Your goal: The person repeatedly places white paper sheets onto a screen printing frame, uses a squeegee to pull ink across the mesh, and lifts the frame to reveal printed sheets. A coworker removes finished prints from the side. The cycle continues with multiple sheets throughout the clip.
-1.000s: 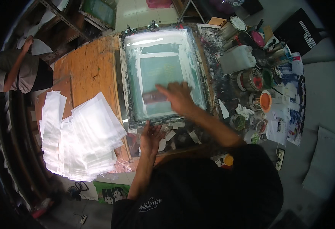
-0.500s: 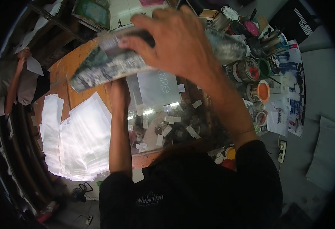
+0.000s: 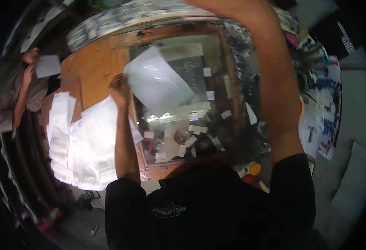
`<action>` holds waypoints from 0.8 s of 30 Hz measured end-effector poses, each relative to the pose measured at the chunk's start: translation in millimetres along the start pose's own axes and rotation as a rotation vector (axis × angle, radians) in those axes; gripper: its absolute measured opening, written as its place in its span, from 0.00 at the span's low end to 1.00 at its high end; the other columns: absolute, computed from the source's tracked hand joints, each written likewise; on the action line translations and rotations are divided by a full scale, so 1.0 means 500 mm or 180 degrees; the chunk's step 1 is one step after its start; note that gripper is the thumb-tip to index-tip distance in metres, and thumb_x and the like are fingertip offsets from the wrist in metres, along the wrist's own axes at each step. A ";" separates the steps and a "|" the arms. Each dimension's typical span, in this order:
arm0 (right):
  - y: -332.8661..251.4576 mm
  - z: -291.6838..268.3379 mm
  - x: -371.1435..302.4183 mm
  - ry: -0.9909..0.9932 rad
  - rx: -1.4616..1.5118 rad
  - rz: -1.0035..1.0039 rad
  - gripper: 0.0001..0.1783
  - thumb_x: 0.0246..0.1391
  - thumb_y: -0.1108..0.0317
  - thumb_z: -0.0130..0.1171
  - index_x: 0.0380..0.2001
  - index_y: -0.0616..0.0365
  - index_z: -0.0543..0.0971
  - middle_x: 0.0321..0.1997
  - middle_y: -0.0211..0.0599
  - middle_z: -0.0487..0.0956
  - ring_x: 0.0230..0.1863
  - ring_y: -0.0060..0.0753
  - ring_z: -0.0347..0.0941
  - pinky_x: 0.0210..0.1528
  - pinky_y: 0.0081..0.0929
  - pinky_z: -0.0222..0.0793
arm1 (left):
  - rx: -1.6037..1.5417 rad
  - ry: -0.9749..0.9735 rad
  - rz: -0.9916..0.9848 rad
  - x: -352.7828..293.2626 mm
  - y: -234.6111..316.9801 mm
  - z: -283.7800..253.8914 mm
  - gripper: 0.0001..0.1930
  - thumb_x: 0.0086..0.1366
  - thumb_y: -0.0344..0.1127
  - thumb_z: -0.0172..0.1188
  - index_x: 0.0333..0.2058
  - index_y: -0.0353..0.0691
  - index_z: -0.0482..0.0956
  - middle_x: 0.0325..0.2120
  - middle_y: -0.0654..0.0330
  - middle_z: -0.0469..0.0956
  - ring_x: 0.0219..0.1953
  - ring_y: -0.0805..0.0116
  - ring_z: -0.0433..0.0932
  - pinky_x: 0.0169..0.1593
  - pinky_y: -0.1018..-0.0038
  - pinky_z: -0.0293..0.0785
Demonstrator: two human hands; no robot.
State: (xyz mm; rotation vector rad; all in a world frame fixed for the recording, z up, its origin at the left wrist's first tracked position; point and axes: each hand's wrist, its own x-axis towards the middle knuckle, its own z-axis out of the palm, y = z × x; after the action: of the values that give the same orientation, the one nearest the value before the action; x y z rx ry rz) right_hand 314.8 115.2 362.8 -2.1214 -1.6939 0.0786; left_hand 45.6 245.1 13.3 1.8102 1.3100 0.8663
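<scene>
My left hand (image 3: pixel 119 88) is closed on the left edge of a thin, whitish translucent sheet (image 3: pixel 156 81). The sheet is tilted and partly covers a grey printed rectangle (image 3: pixel 189 79) on the glass-topped work surface (image 3: pixel 216 121). At the upper edge, a long paint-smeared frame (image 3: pixel 139 18) is raised over the far side of the table. My right hand (image 3: pixel 222 5) reaches up beside that frame. Its fingers lie beyond the picture's edge, so their grip is hidden.
Overlapping pale sheets (image 3: pixel 93 150) lie to the left of my forearm. Small tape pieces (image 3: pixel 197 129) dot the glass. Behind my right forearm are paint containers (image 3: pixel 316 54) and a blue-stained sheet (image 3: pixel 328 96). At far left, another person (image 3: pixel 18 89) holds a white sheet (image 3: pixel 49 66).
The smeared frame has swung up and away, baring the glass. My right hand has risen to the top edge. My left hand, earlier partly hidden under the frame, now holds the translucent sheet.
</scene>
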 end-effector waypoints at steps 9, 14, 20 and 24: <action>-0.033 0.018 -0.022 0.0814 -0.0140 -0.0229 0.19 0.57 0.54 0.62 0.30 0.63 0.82 0.26 0.57 0.79 0.29 0.60 0.78 0.34 0.47 0.69 | 0.3785 0.0359 0.0461 -0.267 -0.265 -0.328 0.37 0.68 0.51 0.61 0.70 0.38 0.62 0.73 0.38 0.52 0.76 0.37 0.46 0.72 0.32 0.40; -0.015 0.021 -0.022 0.0853 -0.0270 -0.0229 0.21 0.57 0.52 0.62 0.30 0.63 0.83 0.29 0.57 0.81 0.33 0.60 0.80 0.37 0.48 0.72 | 0.2354 -0.0598 0.0877 -0.400 -0.070 -0.027 0.31 0.72 0.53 0.53 0.70 0.52 0.65 0.75 0.43 0.49 0.77 0.37 0.39 0.69 0.24 0.29; 0.022 0.056 -0.006 0.0730 -0.0675 -0.0418 0.26 0.63 0.47 0.58 0.38 0.63 0.86 0.40 0.52 0.86 0.39 0.56 0.84 0.47 0.48 0.77 | 0.1791 -0.0911 0.1550 -0.337 0.058 0.248 0.29 0.74 0.50 0.50 0.70 0.46 0.65 0.73 0.41 0.52 0.76 0.36 0.44 0.70 0.27 0.33; 0.046 -0.008 -0.043 0.0050 0.0102 -0.0158 0.21 0.68 0.56 0.54 0.32 0.64 0.83 0.26 0.36 0.79 0.24 0.27 0.72 0.26 0.31 0.72 | 0.1255 -0.1363 0.1904 -0.359 0.129 0.369 0.29 0.74 0.48 0.51 0.69 0.40 0.66 0.72 0.40 0.53 0.76 0.36 0.46 0.71 0.29 0.34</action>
State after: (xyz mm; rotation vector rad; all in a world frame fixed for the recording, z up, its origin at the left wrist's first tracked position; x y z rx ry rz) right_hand 331.4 89.8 353.5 -2.0503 -1.7238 0.0738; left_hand 185.9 27.2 -43.6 2.5933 0.6961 0.4728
